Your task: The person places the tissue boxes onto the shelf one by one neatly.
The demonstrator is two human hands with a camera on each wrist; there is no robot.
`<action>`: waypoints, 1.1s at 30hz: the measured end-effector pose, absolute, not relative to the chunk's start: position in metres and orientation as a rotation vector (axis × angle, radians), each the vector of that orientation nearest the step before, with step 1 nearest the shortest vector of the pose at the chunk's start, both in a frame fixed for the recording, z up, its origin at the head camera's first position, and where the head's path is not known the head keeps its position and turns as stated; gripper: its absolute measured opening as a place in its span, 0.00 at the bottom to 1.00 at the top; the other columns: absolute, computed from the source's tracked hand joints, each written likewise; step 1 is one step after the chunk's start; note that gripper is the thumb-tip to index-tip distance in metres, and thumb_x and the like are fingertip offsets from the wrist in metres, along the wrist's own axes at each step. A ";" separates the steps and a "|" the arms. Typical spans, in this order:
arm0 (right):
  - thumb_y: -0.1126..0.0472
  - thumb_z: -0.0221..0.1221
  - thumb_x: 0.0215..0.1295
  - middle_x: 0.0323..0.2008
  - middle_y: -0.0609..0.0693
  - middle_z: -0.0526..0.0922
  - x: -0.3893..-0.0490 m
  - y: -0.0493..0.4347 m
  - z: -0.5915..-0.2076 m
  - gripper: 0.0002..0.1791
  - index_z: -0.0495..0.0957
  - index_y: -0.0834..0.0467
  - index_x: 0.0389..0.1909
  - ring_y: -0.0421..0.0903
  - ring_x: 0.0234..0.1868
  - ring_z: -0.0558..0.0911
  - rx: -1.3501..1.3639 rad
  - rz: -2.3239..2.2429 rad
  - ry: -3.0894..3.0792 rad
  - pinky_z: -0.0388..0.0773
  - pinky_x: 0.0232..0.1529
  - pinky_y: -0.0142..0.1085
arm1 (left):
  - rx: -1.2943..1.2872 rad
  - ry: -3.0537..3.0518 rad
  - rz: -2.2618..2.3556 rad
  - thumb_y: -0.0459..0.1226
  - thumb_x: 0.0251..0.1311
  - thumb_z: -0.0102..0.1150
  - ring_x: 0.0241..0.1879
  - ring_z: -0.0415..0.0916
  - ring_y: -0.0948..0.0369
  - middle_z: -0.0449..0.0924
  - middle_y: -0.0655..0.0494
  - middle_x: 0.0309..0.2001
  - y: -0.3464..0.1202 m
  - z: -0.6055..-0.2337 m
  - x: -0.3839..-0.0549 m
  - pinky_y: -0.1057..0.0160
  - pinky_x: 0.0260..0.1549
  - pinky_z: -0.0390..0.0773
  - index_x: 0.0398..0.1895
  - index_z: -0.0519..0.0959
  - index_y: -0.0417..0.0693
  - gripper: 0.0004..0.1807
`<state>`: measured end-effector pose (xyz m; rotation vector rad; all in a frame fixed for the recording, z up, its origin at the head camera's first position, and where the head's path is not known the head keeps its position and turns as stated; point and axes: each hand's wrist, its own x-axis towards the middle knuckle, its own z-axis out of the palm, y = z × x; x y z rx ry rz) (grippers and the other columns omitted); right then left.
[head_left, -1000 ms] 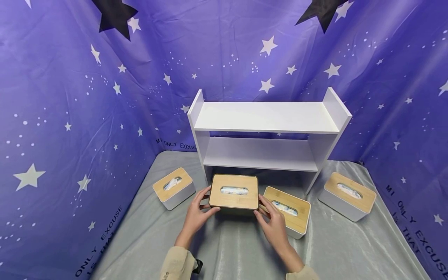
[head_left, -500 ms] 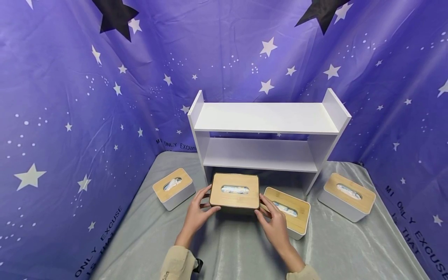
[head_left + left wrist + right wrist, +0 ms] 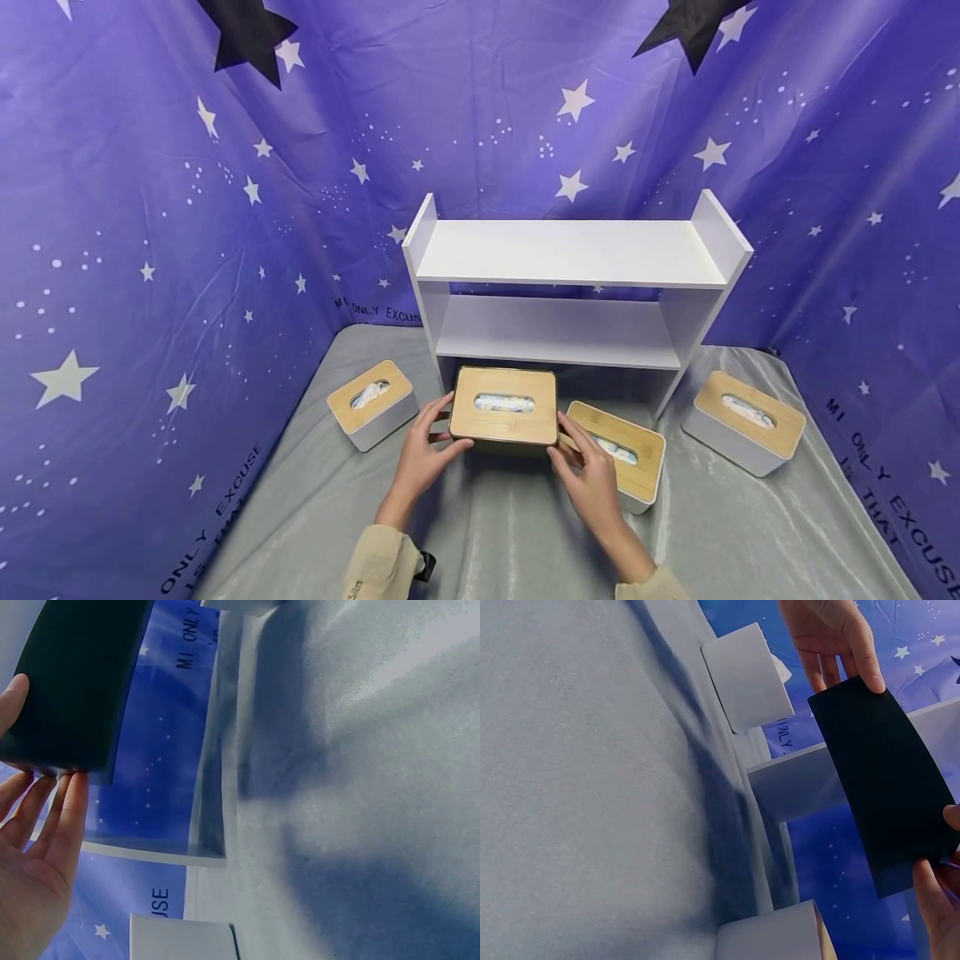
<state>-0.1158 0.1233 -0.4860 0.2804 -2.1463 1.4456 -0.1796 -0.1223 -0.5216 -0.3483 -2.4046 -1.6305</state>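
Both hands hold a dark tissue box (image 3: 491,427) with a light wooden lid, level and raised off the table in front of the white shelf (image 3: 558,329). My left hand (image 3: 420,460) grips its left end, thumb at the front and fingers at the side. At the right end my right hand (image 3: 588,477) grips it the same way. Tissues show through the lid's oval slot. In the left wrist view the box's dark front (image 3: 79,682) faces the camera, with the left fingertips against its end. The right wrist view shows the dark front (image 3: 881,776) between both hands.
A white tissue box (image 3: 386,427) stands left of the shelf. Another white tissue box (image 3: 647,468) sits just behind the right hand, and a third white tissue box (image 3: 738,446) is farther right. Grey cloth (image 3: 498,542) covers the table; a starry purple curtain (image 3: 495,100) surrounds it.
The dark tissue box, held in both hands, has shifted slightly up and right in the head view, toward the shelf. The other boxes stay where they were.
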 end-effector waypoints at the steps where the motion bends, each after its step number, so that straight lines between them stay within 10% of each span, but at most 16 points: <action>1: 0.82 0.64 0.54 0.58 0.72 0.78 -0.116 0.123 -0.486 0.28 0.74 0.76 0.59 0.66 0.53 0.82 0.283 1.450 -2.144 0.84 0.45 0.47 | -0.355 -2.404 -1.627 0.36 0.48 0.77 0.57 0.78 0.48 0.73 0.49 0.66 -0.122 -0.521 -0.180 0.54 0.44 0.88 0.70 0.71 0.51 0.42; 8: 0.82 0.65 0.53 0.58 0.71 0.79 -0.116 0.123 -0.481 0.28 0.75 0.75 0.59 0.50 0.55 0.83 0.263 1.421 -2.150 0.85 0.45 0.45 | -0.394 -2.392 -1.623 0.37 0.49 0.77 0.58 0.77 0.46 0.72 0.46 0.67 -0.123 -0.517 -0.180 0.52 0.45 0.87 0.71 0.70 0.49 0.43; 15: 0.83 0.65 0.53 0.57 0.74 0.78 -0.116 0.124 -0.477 0.28 0.74 0.77 0.58 0.66 0.53 0.82 0.279 1.432 -2.138 0.85 0.45 0.49 | -0.401 -2.392 -1.610 0.35 0.49 0.77 0.58 0.77 0.47 0.72 0.46 0.66 -0.122 -0.515 -0.180 0.51 0.45 0.87 0.71 0.70 0.51 0.43; 33: 0.82 0.65 0.52 0.57 0.73 0.79 -0.115 0.125 -0.473 0.28 0.74 0.77 0.58 0.66 0.53 0.82 0.291 1.406 -2.129 0.84 0.45 0.46 | -0.360 -2.387 -1.617 0.28 0.47 0.76 0.56 0.77 0.43 0.73 0.38 0.64 -0.111 -0.475 -0.163 0.50 0.44 0.87 0.69 0.70 0.37 0.42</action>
